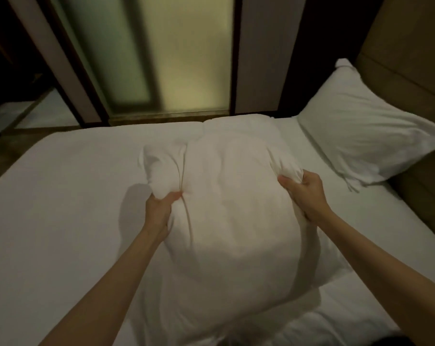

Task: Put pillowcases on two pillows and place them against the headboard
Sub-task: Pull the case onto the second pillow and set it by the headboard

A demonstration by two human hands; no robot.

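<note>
— What are the hands doing?
— The left hand (160, 208) is clenching the pillow (226, 208) at centre frame; the right hand (305, 193) is gripping its other side.
— Anything unclear?
— The pillow's near end is running off the bottom edge. A second pillow (366, 136) is leaning on the headboard (406, 46), upper right.

A pillow (226, 208) lies on the bed (61, 196), in the middle, close in front of the person. The left hand (159, 208) is on its left edge and the right hand (303, 193) is on its right edge. A second pillow (366, 143) is to the right and further back, and it leans against the headboard (411, 58). Behind the bed, on the far side, stands a glass door (161, 58). The floor (9, 146) is at the left of the bed.
</note>
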